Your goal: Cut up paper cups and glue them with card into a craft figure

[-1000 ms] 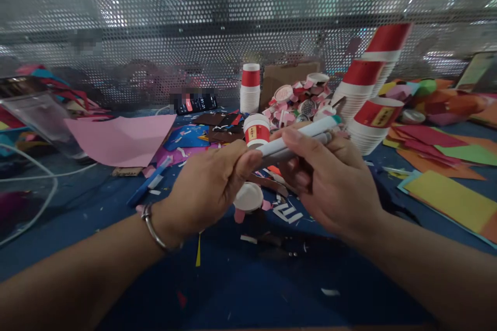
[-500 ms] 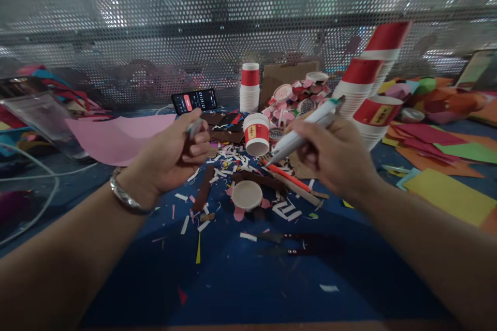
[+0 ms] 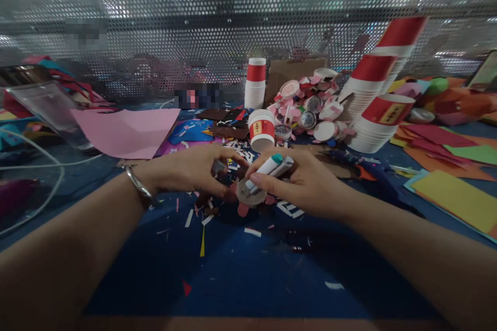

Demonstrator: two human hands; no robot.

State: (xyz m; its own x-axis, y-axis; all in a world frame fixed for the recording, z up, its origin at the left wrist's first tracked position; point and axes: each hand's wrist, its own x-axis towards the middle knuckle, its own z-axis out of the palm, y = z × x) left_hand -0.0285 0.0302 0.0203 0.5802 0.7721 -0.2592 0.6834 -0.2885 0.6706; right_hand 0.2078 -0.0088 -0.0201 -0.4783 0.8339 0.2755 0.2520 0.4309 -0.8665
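My right hand (image 3: 301,183) grips a white marker pen (image 3: 269,168) with a teal end, its tip down on a small round paper cup bottom (image 3: 250,194) lying on the blue table (image 3: 248,269). My left hand (image 3: 192,170) is closed around the grey pen cap (image 3: 218,166) and rests just left of that cup piece, its fingertips close to it. A metal bangle circles my left wrist. An upturned red and white paper cup (image 3: 261,130) stands just behind both hands.
Paper scraps litter the table around the hands. Stacks of red and white cups (image 3: 375,98) lean at the right, with cut cup pieces (image 3: 310,108) beside them. A pink sheet (image 3: 128,132) lies left, coloured papers (image 3: 446,165) right. Perforated metal screen behind. Dark scissors (image 3: 310,243) lie near me.
The pen was uncapped, the left hand taking the cap away. Both hands then came down to the table, and the pen tip now rests on the round cup piece.
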